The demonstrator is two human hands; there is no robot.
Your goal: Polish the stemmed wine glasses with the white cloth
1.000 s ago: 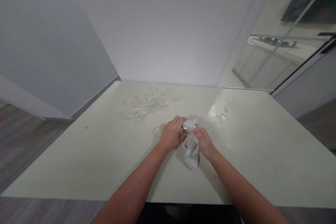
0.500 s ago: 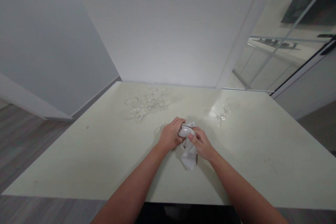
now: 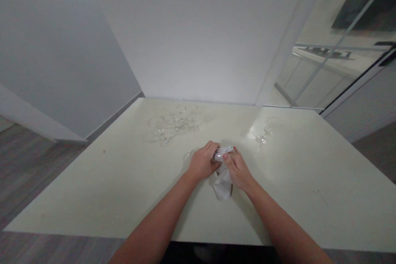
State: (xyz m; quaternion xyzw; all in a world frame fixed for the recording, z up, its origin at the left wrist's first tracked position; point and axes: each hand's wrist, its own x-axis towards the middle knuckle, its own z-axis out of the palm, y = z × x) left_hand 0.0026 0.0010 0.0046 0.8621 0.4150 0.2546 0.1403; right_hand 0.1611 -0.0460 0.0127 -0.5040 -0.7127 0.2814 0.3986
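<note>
Between my hands, over the near middle of the table, is a clear stemmed glass (image 3: pixel 218 156) lying sideways. My left hand (image 3: pixel 204 160) is wrapped round it, and its faint round foot shows just left of my knuckles. My right hand (image 3: pixel 237 168) grips a white cloth (image 3: pixel 223 187) against the bowl, with the thumb on the glass and the other fingers partly hidden behind it. Part of the cloth is bunched at the bowl's rim, and a loose end hangs below toward me.
Several clear stemmed glasses (image 3: pixel 166 141) stand in a group at the back left of the white table (image 3: pixel 123 198). A single stemmed glass (image 3: pixel 261 139) stands at the back right. A white wall (image 3: pixel 198 49) rises behind the table, with a glass-paned door (image 3: pixel 328 70) to the right.
My right hand has shifted slightly on the bowl, and the bunched cloth at the rim has changed shape. My left hand keeps its grip.
</note>
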